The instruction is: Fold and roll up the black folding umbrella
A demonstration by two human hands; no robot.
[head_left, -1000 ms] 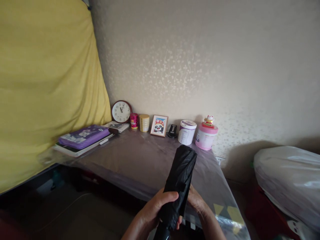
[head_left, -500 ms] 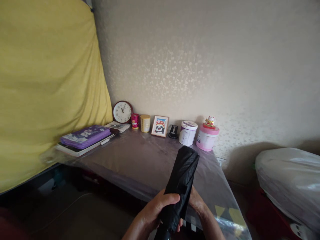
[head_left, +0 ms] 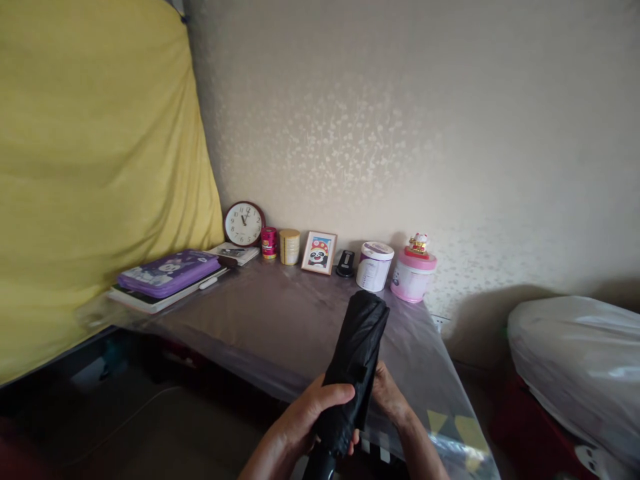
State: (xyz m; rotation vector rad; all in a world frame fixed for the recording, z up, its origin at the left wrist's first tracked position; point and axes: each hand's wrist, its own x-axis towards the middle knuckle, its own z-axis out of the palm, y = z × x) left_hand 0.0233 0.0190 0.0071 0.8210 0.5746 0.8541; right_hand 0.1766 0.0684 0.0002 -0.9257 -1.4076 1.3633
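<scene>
A person's left hand [head_left: 305, 413] has its grip closed around the lower part of a folded black umbrella [head_left: 356, 340], thumb across the front, while the right hand [head_left: 391, 397] meets the umbrella's right side, its fingers hidden behind, so how tightly that grip is closed cannot be told. The umbrella tilts, top leaning right, at the near edge of a plastic-covered bench [head_left: 240, 320]. Along the bench's back stand a round clock [head_left: 244, 223], a framed panda picture [head_left: 319, 253] and a pink-lidded tub [head_left: 413, 279] topped by a lucky-cat figurine [head_left: 418, 245].
</scene>
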